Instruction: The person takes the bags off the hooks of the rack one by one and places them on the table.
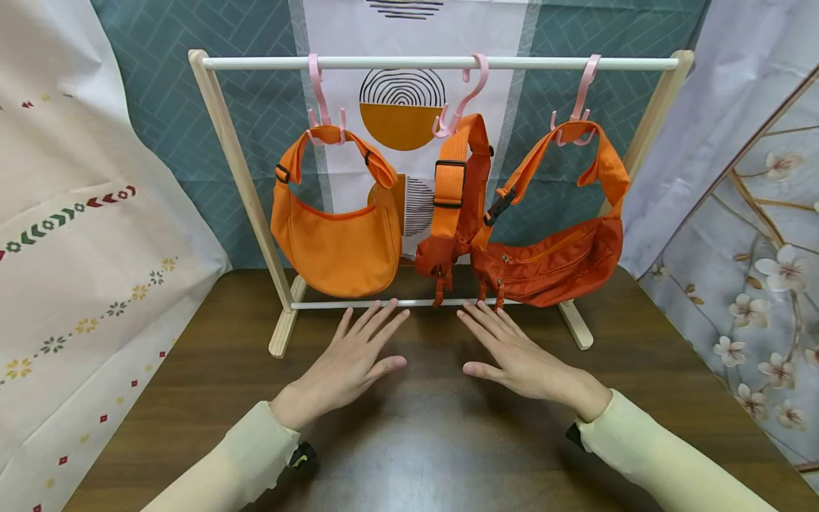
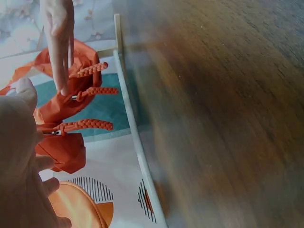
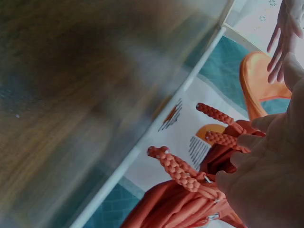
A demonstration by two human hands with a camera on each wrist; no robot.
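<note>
Left hand and right hand sit apart over the table, fingers straight and spread, tips near the lower rail of the rack by the table's far edge; contact can't be told. Pink hooks hang three bags from the top rail: orange bag toward left end, edge-on bag right of centre, rust-red bag toward right end, near right fingertips.

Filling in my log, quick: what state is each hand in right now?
Left hand: open, holding nothing.
Right hand: open, holding nothing.
</note>
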